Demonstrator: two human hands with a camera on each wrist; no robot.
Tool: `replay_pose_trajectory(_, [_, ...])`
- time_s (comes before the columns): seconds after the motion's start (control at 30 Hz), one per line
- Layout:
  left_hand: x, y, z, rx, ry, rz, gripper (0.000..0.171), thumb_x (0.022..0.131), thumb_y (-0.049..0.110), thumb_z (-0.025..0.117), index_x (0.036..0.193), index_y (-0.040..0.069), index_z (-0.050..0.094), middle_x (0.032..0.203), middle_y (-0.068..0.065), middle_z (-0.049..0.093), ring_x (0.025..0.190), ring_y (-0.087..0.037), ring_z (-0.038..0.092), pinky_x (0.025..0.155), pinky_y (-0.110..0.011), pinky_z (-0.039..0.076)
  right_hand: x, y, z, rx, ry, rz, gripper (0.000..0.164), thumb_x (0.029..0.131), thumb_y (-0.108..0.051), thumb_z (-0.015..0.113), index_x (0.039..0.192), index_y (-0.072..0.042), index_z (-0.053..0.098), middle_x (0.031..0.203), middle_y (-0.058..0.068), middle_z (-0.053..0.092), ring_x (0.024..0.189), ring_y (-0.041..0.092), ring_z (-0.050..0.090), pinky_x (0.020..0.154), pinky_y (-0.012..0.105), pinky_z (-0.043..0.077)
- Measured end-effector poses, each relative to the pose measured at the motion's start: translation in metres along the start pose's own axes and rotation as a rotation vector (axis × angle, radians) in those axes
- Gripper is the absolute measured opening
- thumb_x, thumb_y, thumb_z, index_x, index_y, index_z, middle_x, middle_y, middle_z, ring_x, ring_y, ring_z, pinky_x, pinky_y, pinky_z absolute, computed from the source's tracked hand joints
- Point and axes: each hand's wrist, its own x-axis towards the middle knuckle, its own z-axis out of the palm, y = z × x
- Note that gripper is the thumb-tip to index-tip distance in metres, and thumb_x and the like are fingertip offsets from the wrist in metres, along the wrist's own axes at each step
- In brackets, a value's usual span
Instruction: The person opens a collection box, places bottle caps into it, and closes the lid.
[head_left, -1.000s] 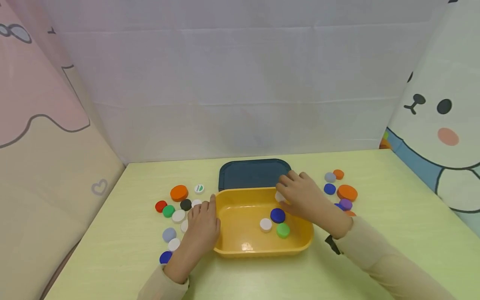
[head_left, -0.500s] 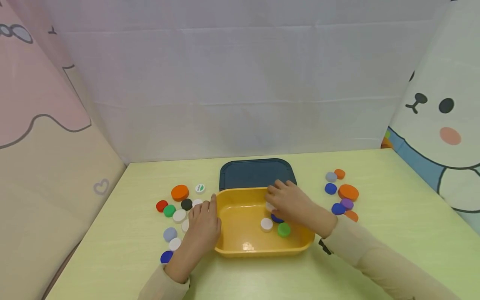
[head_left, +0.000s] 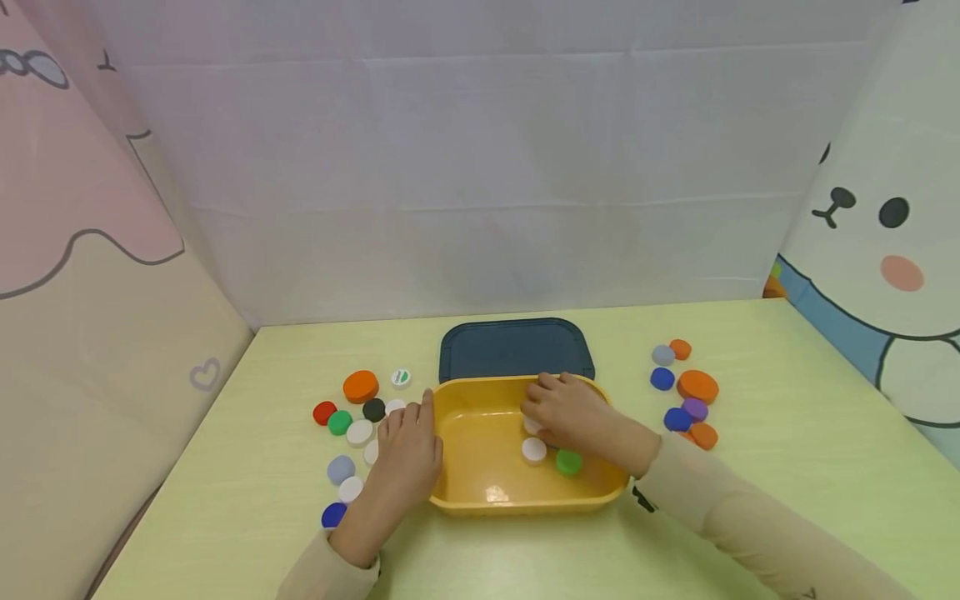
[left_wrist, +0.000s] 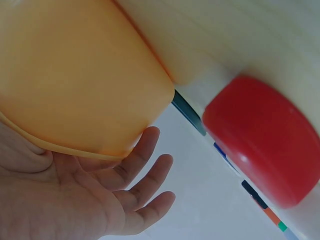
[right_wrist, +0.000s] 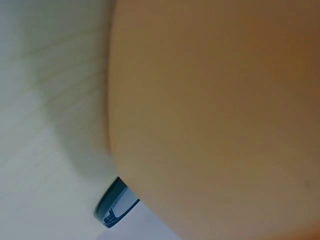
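A yellow plastic container (head_left: 487, 487) stands on the table. My left hand (head_left: 407, 454) rests along its left rim, fingers extended forward; the left wrist view shows loosely bent fingers (left_wrist: 145, 182) beside its outer wall. Reaching in over the right side, my right hand (head_left: 573, 414) holds a white bottle cap (head_left: 531, 425) at its fingertips, partly covered by the hand. Below that lie another white cap (head_left: 534, 451) and a light green cap (head_left: 568, 462) on the container floor. The right wrist view is mostly filled by the container's outer wall (right_wrist: 210, 110).
A dark blue lid (head_left: 517, 348) lies behind the container. Left of it are several loose caps, among them an orange cap (head_left: 361, 387) and a red cap (left_wrist: 265, 142). More caps, including a purple cap (head_left: 695, 409), lie on the right. A cloth backdrop (head_left: 480, 167) closes off the back.
My right hand has moved left and toward me inside the container with the white cap, now covering the dark blue cap seen earlier. My left hand has stayed at the rim.
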Motion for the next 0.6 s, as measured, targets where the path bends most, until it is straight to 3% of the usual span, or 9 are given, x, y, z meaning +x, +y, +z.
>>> replay_pose_trajectory(0.2, [0.0, 0.001, 0.0, -0.009, -0.003, -0.015, 0.057, 0.091, 0.018, 0.046, 0.142, 0.001, 0.026, 0.124, -0.017, 0.047, 0.115, -0.035, 0.038, 0.103, -0.05, 0.027, 0.001, -0.001, 0.005, 0.035, 0.007, -0.009, 0.027, 0.08, -0.035, 0.068, 0.099, -0.017, 0.062, 0.099, -0.001, 0.059, 0.092, 0.019, 0.051, 0.08, 0.033, 0.047])
replay_pose_trajectory(0.43, [-0.001, 0.002, -0.001, -0.013, 0.004, -0.014, 0.056, 0.091, 0.018, 0.046, 0.142, 0.001, 0.027, 0.124, -0.018, 0.047, 0.115, -0.035, 0.039, 0.103, -0.051, 0.028, 0.0, -0.001, 0.011, 0.086, 0.045, -0.022, 0.017, 0.083, -0.029, 0.065, 0.094, -0.017, 0.063, 0.092, -0.002, 0.059, 0.088, 0.017, 0.05, 0.084, 0.033, 0.047])
replay_pose_trajectory(0.6, [-0.001, 0.001, -0.001, -0.005, 0.007, -0.005, 0.056, 0.091, 0.017, 0.046, 0.141, 0.0, 0.027, 0.123, -0.018, 0.048, 0.114, -0.035, 0.039, 0.102, -0.051, 0.028, -0.002, 0.0, 0.009, 0.1, 0.049, -0.011, 0.019, 0.084, -0.03, 0.063, 0.097, -0.016, 0.063, 0.095, -0.001, 0.06, 0.092, 0.018, 0.052, 0.087, 0.034, 0.046])
